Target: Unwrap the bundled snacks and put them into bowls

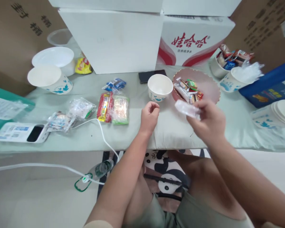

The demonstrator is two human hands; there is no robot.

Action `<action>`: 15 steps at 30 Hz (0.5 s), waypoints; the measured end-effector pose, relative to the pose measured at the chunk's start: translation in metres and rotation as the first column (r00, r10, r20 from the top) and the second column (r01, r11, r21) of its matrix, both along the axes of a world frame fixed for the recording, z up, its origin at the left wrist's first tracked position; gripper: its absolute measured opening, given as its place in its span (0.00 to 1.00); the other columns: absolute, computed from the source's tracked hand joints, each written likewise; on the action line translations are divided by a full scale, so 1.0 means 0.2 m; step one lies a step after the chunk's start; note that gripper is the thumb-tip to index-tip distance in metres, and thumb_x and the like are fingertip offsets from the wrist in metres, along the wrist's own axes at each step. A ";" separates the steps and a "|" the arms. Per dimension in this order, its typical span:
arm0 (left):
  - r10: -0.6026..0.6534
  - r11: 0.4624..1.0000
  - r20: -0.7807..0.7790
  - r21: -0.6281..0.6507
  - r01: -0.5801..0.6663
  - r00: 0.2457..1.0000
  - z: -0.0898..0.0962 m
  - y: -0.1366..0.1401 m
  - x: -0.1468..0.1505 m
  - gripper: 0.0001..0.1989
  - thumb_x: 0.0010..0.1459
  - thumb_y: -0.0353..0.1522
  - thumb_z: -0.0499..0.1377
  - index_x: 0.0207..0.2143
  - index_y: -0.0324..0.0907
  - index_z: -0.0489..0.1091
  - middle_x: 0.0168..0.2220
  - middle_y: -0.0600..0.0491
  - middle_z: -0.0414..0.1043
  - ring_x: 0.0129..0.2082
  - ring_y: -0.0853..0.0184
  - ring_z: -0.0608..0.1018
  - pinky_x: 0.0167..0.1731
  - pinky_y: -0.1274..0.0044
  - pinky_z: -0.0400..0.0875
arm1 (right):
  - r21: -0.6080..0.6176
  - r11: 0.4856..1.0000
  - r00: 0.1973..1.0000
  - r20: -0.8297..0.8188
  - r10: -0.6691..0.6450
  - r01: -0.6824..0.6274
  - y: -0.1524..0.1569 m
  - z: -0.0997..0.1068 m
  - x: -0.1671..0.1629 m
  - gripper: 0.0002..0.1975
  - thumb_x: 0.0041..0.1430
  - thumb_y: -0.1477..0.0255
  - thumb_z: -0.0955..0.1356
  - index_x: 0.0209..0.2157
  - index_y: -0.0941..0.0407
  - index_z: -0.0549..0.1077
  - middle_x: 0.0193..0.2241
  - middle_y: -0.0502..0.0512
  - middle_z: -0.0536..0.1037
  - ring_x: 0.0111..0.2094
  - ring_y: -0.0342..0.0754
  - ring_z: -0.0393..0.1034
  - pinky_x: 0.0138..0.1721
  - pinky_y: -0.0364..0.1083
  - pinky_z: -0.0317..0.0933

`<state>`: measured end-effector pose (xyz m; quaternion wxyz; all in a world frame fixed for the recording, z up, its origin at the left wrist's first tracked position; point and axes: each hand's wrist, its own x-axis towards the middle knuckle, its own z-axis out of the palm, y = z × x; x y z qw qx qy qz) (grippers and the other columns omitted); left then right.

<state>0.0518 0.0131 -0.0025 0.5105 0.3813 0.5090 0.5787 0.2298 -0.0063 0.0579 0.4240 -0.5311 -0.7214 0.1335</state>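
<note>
My right hand (207, 122) pinches a small clear-and-white plastic-wrapped packet (186, 109), held over the near edge of the pink plate; its contents are blurred. My left hand (150, 118) is loosely curled closed just below a white paper cup (160, 87), and nothing shows in its fingers. The cup stands upright, its visible inside bare. Several wrapped snacks lie on the pink gold-rimmed plate (210, 85). Left of my left hand are a red-and-yellow snack packet (104, 107), a green-edged packet (120, 110) and blue packets (114, 84).
Clear snack bags (82, 107) and a white power bank (22, 132) with a cable lie at left, near paper bowls (49, 80). White boxes (118, 41) stand behind, with a black phone-like slab (144, 77) before them. Stacked cups (273, 115) stand at right; a bottle (101, 169) is below.
</note>
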 end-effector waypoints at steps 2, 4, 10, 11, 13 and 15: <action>0.008 1.000 0.051 -0.007 -0.008 0.999 0.00 0.01 -0.03 0.03 0.49 0.27 0.55 0.27 0.43 0.65 0.24 0.59 0.63 0.23 0.73 0.64 0.27 0.78 0.59 | 0.080 0.996 0.986 0.159 -0.055 0.042 0.19 0.14 -0.10 0.06 0.53 0.74 0.70 0.33 0.51 0.69 0.30 0.53 0.74 0.30 0.49 0.66 0.35 0.49 0.63; 0.012 1.000 0.073 -0.004 -0.011 0.997 0.01 0.02 -0.04 0.03 0.49 0.27 0.55 0.27 0.43 0.65 0.24 0.59 0.63 0.23 0.73 0.63 0.27 0.78 0.58 | 0.142 0.990 0.949 0.311 -0.059 0.014 0.40 0.24 -0.22 0.08 0.52 0.77 0.68 0.33 0.51 0.69 0.34 0.55 0.75 0.35 0.51 0.69 0.40 0.50 0.64; 0.026 0.999 0.119 -0.041 -0.021 0.993 0.02 0.03 -0.10 0.04 0.50 0.26 0.55 0.25 0.42 0.65 0.22 0.60 0.61 0.22 0.74 0.62 0.25 0.78 0.55 | -0.073 0.960 0.654 0.718 0.239 -0.271 0.77 0.21 -0.42 0.15 0.55 0.81 0.65 0.42 0.52 0.74 0.42 0.57 0.77 0.42 0.53 0.71 0.39 0.50 0.61; 0.032 0.999 0.132 -0.045 -0.026 0.991 0.03 0.03 -0.11 0.04 0.50 0.26 0.55 0.25 0.42 0.65 0.22 0.60 0.61 0.22 0.74 0.62 0.25 0.78 0.55 | -0.117 0.952 0.602 0.751 0.271 -0.282 0.78 0.19 -0.40 0.15 0.54 0.82 0.66 0.41 0.52 0.75 0.40 0.57 0.78 0.40 0.52 0.71 0.37 0.49 0.59; 0.043 0.998 0.154 -0.044 -0.037 0.987 0.04 0.03 -0.12 0.04 0.50 0.25 0.55 0.25 0.42 0.65 0.22 0.60 0.62 0.22 0.74 0.62 0.25 0.78 0.56 | -0.178 0.941 0.527 0.791 0.311 -0.288 0.80 0.14 -0.36 0.16 0.52 0.82 0.68 0.41 0.53 0.77 0.38 0.55 0.78 0.36 0.48 0.70 0.33 0.47 0.56; 0.046 0.998 0.172 -0.047 -0.038 0.984 0.05 0.02 -0.13 0.05 0.50 0.25 0.55 0.25 0.42 0.65 0.22 0.59 0.62 0.22 0.74 0.62 0.25 0.78 0.55 | -0.276 0.923 0.471 0.798 0.375 -0.268 0.82 0.12 -0.32 0.16 0.50 0.83 0.69 0.39 0.52 0.79 0.38 0.53 0.79 0.32 0.43 0.68 0.32 0.46 0.53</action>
